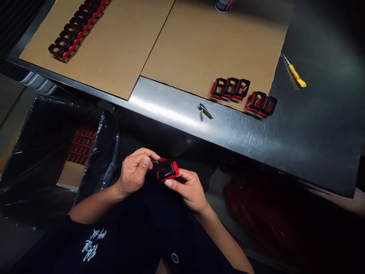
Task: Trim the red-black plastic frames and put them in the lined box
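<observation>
Left hand (134, 171), right hand (188, 190) pinch red plastic frame (168, 170).

Head-worn view, facing forward and down; close above the left hand (134, 172) and right hand (186, 189); steel table (228, 140) beyond.

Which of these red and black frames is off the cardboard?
The frame held between your left hand and right hand; the others sit in rows on the cardboard.

2 hands (134, 173) (188, 190), 1 red-and-black plastic piece (168, 170), 1 nail clipper (203, 111), 1 yellow-handled screwdriver (295, 74), 2 cardboard sheets (94, 49) (199, 45)
</observation>
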`<state>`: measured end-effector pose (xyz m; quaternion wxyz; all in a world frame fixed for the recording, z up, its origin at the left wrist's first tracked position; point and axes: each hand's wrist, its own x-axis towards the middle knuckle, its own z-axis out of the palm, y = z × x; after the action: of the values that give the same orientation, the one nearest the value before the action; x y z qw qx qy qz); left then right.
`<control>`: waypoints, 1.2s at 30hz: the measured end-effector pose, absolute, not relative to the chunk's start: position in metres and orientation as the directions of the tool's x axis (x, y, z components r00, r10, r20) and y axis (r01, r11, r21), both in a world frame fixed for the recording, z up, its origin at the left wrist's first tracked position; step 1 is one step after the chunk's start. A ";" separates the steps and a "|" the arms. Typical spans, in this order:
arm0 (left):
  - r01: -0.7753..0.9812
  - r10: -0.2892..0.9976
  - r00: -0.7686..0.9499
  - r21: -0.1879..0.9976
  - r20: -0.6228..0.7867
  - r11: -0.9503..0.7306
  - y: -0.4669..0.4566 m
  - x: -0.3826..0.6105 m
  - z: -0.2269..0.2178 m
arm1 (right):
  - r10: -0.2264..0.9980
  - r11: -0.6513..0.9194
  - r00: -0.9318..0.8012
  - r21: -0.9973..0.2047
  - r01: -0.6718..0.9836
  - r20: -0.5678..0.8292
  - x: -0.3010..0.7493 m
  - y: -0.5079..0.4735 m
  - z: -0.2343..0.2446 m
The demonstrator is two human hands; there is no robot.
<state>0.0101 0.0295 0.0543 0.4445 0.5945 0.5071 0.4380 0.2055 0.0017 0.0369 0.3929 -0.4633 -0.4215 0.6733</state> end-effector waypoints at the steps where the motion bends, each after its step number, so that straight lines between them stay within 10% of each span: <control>1: 0.220 0.995 0.083 0.973 0.057 -0.074 0.030 0.009 0.054 | 0.945 -0.263 -0.226 -0.959 -0.103 -0.235 0.205 0.001 0.037; 18: 0.311 0.865 0.433 0.943 -0.254 0.121 0.024 0.014 0.059 | 0.909 0.416 -0.148 -0.819 0.395 0.390 0.211 0.002 0.030; 36: 0.215 0.875 0.471 0.949 0.108 -0.232 0.022 0.016 0.052 | 0.965 0.252 -0.015 -0.912 0.323 0.261 0.208 0.000 0.034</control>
<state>0.0161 0.0215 0.0521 0.4852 0.7073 0.3853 0.3405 0.2082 0.0000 0.0341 0.4802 -0.5120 -0.6288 0.3345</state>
